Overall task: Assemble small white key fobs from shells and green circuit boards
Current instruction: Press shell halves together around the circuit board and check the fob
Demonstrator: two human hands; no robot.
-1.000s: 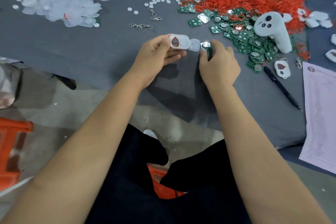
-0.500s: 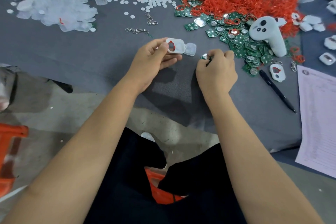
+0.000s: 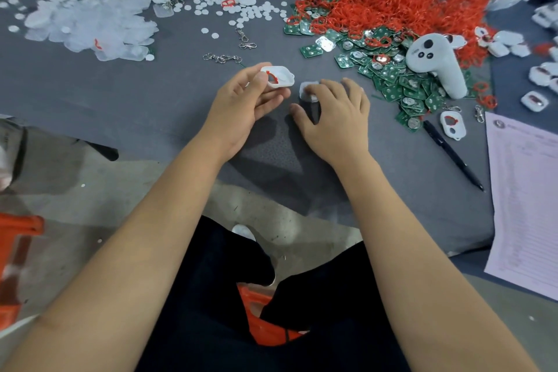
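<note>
- We opened our right hand (image 3: pixel 333 118); half a second earlier it was curled around a green board, and now its fingers lay spread over the cloth (image 3: pixel 151 93).
- The board no longer showed in that hand; we could not tell where it went.
- Our right fingertips (image 3: pixel 312 90) came to rest on the translucent piece (image 3: pixel 306 90), which had lain apart from them, just beside the shell.
- We tipped the shell (image 3: pixel 277 77) in our left hand (image 3: pixel 244 106), so its red-ringed opening turned away and showed edge-on.
- A gap opened between the shell and the translucent piece.
</note>
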